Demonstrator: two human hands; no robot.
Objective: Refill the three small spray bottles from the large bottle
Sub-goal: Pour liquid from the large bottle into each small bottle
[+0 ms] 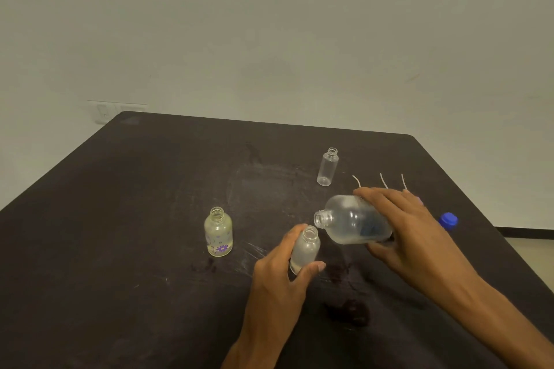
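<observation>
Clear plastic shows everywhere on the dark bench point(120, 219). Left of the fingers stands an uncapped flowered bottle point(218, 232). The left hand point(281, 272) grips a frosted small bottle point(305, 249), its mouth just below the large bottle's neck. The right hand point(401, 228) clasps the tilted large bottle point(353, 220). Beyond those fingers stands an empty small bottle point(327, 167), with thin spray tubes point(383, 180) behind them. Right of them lies a blue cap point(448, 220).

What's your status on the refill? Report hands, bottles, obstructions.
Left hand grips small bottle, right hand grips large bottle, tipped, mouth just above small one's. Flowered bottle and clear bottle uncapped, waiting. Nothing in the way.
</observation>
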